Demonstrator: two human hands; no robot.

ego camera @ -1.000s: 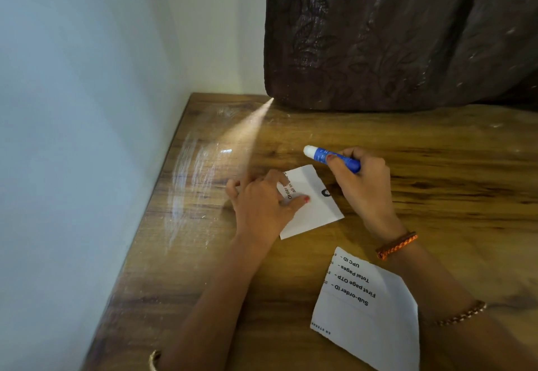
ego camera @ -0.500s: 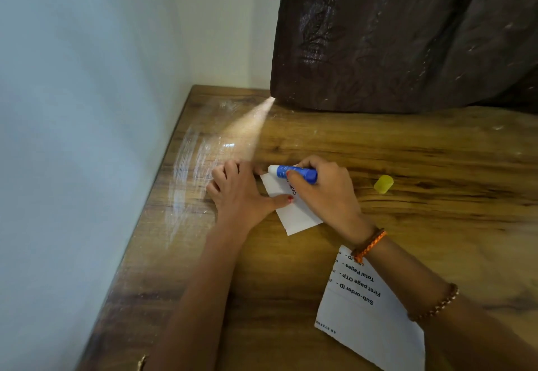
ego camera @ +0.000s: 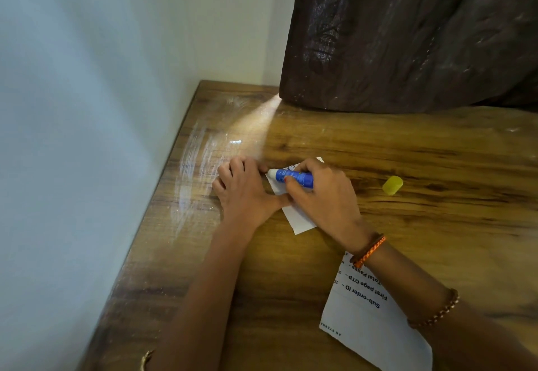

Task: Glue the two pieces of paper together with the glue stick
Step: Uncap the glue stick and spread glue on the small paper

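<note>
A small white paper piece (ego camera: 300,219) lies on the wooden table (ego camera: 407,149). My left hand (ego camera: 244,193) presses flat on its left part, fingers spread. My right hand (ego camera: 323,198) grips the blue glue stick (ego camera: 294,177), whose white tip points left and rests against the paper's upper left edge. A larger white printed paper piece (ego camera: 366,332) lies nearer to me, partly under my right forearm. The yellow glue cap (ego camera: 392,185) sits on the table to the right of my right hand.
A white wall (ego camera: 87,137) runs along the table's left edge. A dark brown curtain (ego camera: 407,35) hangs onto the table's far side. Bracelets circle my right wrist and forearm.
My right hand has carried the glue stick left and down onto the small paper. The yellow cap has come into view as the hand moved off it. My left hand stays on the paper.
</note>
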